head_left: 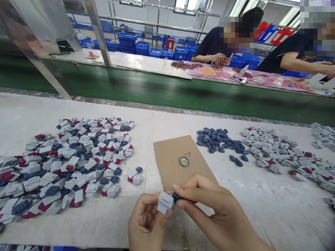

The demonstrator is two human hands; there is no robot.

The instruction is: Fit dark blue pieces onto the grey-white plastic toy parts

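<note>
**Grey piece and blue piece pinched together at six o'clock**

At the six o'clock edge of the view, the left hand (146, 223) closes its thumb and fingers on a grey plastic piece (165, 202). Its wrist is cut off by the frame. The right hand (214, 212) pinches a dark blue piece (177, 197) in its fingertips and holds it against the grey one. Most of the blue piece is hidden, so its shape is hard to make out.

A cardboard sheet (170, 153) lies at twelve o'clock from the hands, its near edge covered by them, with a bottle cap (184, 161) on it. A heap of joined pieces (70, 157) lies at nine o'clock and runs off the frame. A pile of loose blue pieces (220, 139) sits at one o'clock, and a spread of grey pieces (282, 150) at two o'clock is also cut off. Beyond the green belt (183, 94), another person's hands (220, 59) are too small to read.
</note>
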